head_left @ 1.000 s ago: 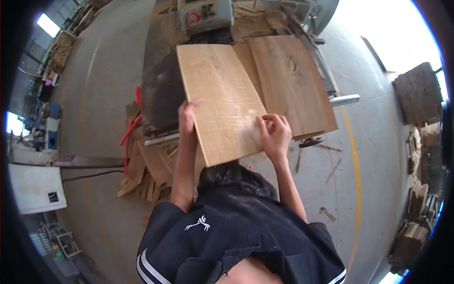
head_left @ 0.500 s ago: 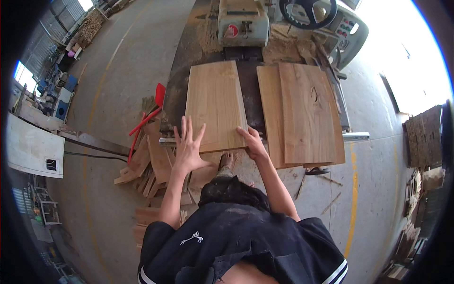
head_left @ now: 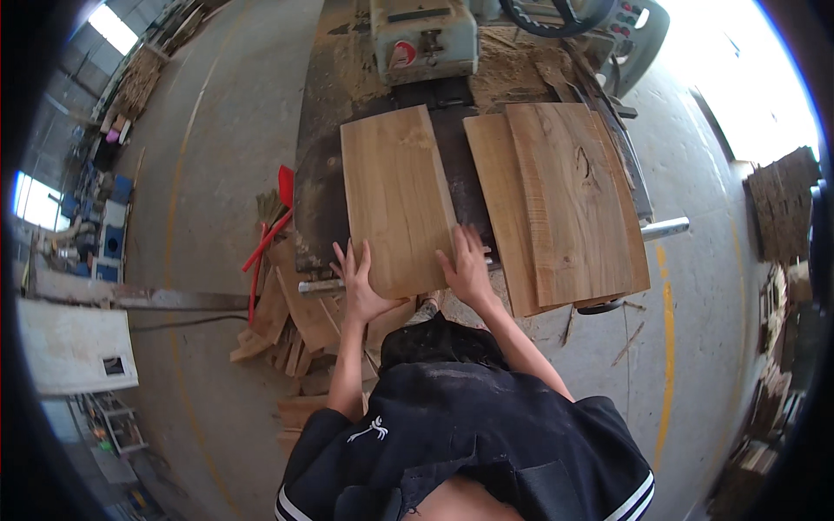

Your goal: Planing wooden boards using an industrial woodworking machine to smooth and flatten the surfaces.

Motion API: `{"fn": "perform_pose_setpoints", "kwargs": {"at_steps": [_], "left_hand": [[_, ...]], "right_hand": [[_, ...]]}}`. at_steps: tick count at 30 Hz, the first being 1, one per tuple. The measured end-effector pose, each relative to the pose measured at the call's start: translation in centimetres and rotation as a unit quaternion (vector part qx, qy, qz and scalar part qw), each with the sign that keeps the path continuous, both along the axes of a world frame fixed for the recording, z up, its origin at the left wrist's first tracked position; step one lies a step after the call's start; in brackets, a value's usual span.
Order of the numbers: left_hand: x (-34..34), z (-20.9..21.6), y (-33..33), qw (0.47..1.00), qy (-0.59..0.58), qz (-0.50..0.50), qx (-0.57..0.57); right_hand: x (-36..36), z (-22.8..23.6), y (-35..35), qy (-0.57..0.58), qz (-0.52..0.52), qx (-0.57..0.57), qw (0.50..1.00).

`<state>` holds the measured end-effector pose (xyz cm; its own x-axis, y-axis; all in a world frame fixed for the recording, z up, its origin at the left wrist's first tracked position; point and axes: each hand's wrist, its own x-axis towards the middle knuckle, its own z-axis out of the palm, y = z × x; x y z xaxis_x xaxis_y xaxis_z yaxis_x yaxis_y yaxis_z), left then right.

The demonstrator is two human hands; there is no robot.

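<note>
A wide, pale brown wooden board [head_left: 395, 191] lies on the dark machine table, its near end at the front edge. At its near left corner is my left hand [head_left: 363, 286], fingers spread upward against the board and thumb stretched along the near end. On the opposite long edge rests my right hand [head_left: 470, 269], fingers stretched out and thumb reaching over the top face. Neither hand is wrapped round the board. Just right of it lies a stack of several boards [head_left: 578, 200]; the top one has a dark knot and a rough left edge.
Beyond the board stands a grey-green machine head [head_left: 426, 48] with a black handwheel [head_left: 556, 16] to its right. Sawdust [head_left: 512, 82] covers the far table. Down on the floor at left are wood offcuts [head_left: 300, 313] and a red-handled tool [head_left: 271, 234]. A metal bar [head_left: 665, 228] juts out right.
My right hand has changed from pinching the near right corner to lying along the right edge. My left hand has moved down to the near corner. The view has shifted slightly.
</note>
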<state>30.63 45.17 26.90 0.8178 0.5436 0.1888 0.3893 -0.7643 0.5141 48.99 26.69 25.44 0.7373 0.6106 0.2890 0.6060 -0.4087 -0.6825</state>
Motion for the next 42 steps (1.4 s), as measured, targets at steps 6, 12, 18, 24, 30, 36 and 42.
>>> {"fn": "perform_pose_setpoints", "kwargs": {"at_steps": [6, 12, 18, 24, 30, 36, 42], "left_hand": [[1.0, -0.5, 2.4, 0.998, -0.042, -0.030, -0.025], [3.0, -1.3, 4.4, 0.997, -0.066, -0.044, -0.005], [4.8, -1.5, 5.9, 0.997, -0.060, -0.046, -0.013], [7.3, -1.4, 6.8, 0.999, -0.041, -0.036, 0.002], [10.4, -1.7, 9.0, 0.997, -0.057, -0.038, 0.031], [13.2, -1.6, 11.8, 0.997, -0.051, -0.031, 0.039], [16.2, -1.7, 14.5, 0.998, -0.049, -0.030, 0.039]], "right_hand": [[0.5, -1.7, 3.0, -0.002, -0.038, 0.066, 0.997], [2.3, -1.5, 4.4, -0.030, -0.067, 0.051, 0.996], [3.8, -0.1, 5.7, -0.025, -0.056, -0.017, 0.998], [5.2, 0.3, 8.0, -0.014, -0.091, -0.020, 0.996], [8.9, -0.8, 10.8, -0.074, -0.094, -0.011, 0.993], [12.0, -0.6, 13.8, -0.114, -0.084, -0.018, 0.990], [15.3, -0.9, 16.7, -0.116, -0.078, -0.011, 0.990]]}}
